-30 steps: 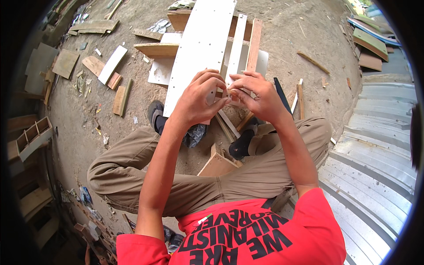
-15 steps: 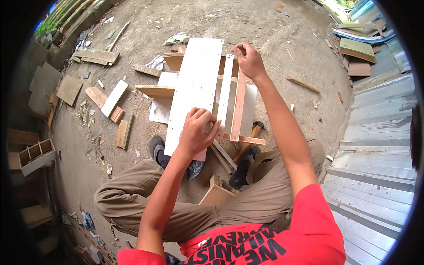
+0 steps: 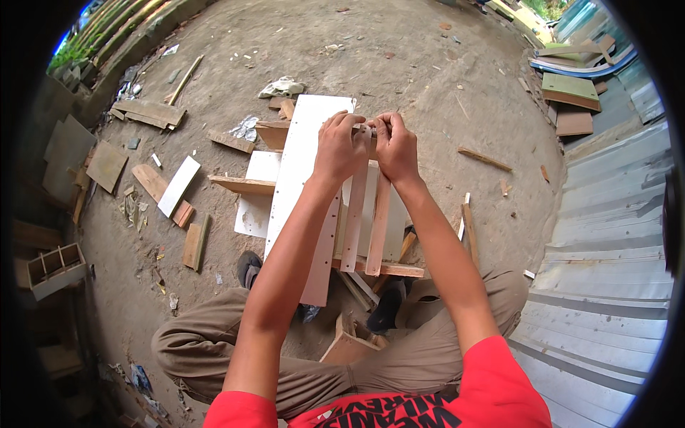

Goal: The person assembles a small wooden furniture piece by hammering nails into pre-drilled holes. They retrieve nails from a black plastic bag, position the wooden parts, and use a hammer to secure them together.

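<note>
My left hand (image 3: pixel 338 148) is closed at the far end of a narrow wooden slat (image 3: pixel 354 217), its fingers curled around that end. Right beside it, my right hand (image 3: pixel 397 148) pinches at the same slat end; what its fingertips hold is too small and hidden to make out. The slat lies lengthwise between a wide white board (image 3: pixel 289 189) dotted with small holes or nail heads and a second reddish slat (image 3: pixel 379 221). All three rest across wooden crosspieces, and a near crosspiece (image 3: pixel 399 269) sticks out to the right under the slat ends.
Beneath the frame, a hammer-like tool's wooden handle (image 3: pixel 407 246) shows partly. A small wooden box piece (image 3: pixel 349 342) lies between my legs. Scrap boards (image 3: pixel 163 187) and a stick (image 3: pixel 485 158) are scattered over the dirt floor. Corrugated metal sheets (image 3: pixel 592 271) stand along the right.
My left hand has moved from the near part of the white board up to the slat's far end, next to my right hand. The work sits a little lower in view.
</note>
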